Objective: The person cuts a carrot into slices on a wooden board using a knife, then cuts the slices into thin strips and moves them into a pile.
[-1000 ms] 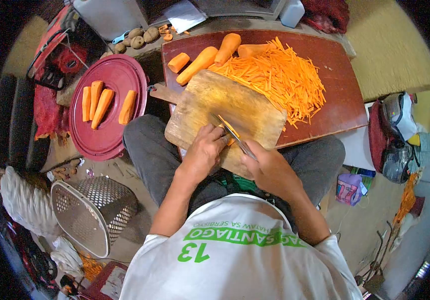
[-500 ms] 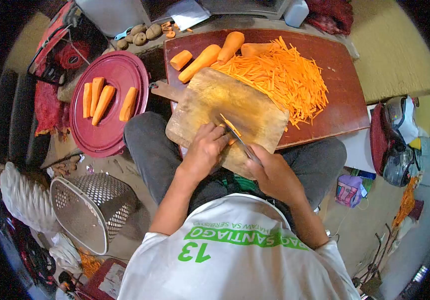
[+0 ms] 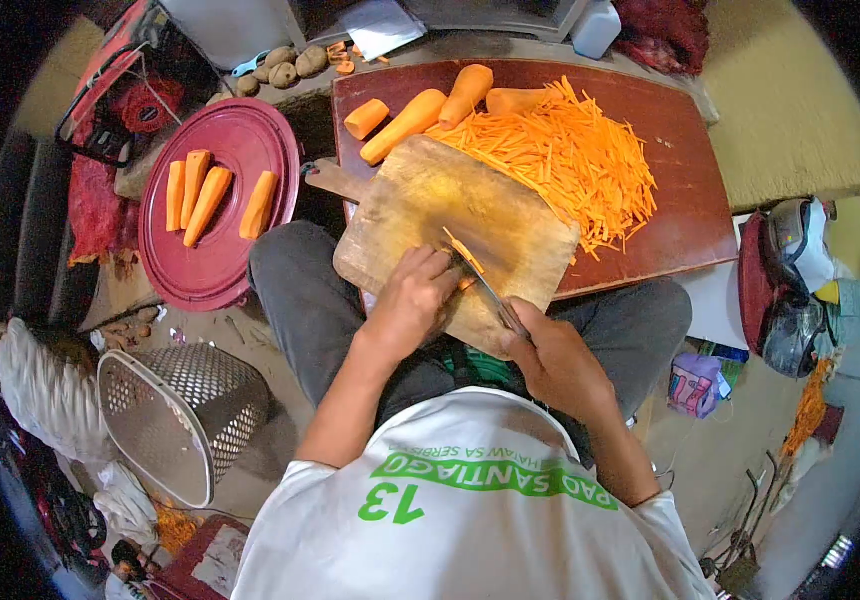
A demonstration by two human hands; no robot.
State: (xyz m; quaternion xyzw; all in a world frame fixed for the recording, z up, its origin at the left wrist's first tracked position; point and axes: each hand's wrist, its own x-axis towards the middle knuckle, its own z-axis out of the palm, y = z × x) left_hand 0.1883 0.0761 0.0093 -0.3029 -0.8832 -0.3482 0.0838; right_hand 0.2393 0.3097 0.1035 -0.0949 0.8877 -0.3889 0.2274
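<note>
My right hand [image 3: 560,362] grips a knife [image 3: 494,298], its blade pointing up and left over a worn wooden cutting board [image 3: 410,205]. A thin carrot strip [image 3: 463,248] lies along the blade's far end. With fingers curled, my left hand [image 3: 415,298] presses on the board just left of the blade. A bit of orange carrot [image 3: 467,284] shows between that hand and the knife; the rest is hidden under the fingers. Beyond the board's upper right edge is a large heap of carrot strips [image 3: 590,165].
Whole peeled carrots [image 3: 405,125] lie along the far left of the red table [image 3: 690,190]. To the left, a red round lid [image 3: 230,270] bears several more. A white perforated basket [image 3: 155,365] lies tipped on the floor. Helmets [image 3: 795,335] are at right.
The knife and my right hand have shifted very slightly, the handle a little lower. My left hand stays in nearly the same place, and the carrot strip still rests by the blade.
</note>
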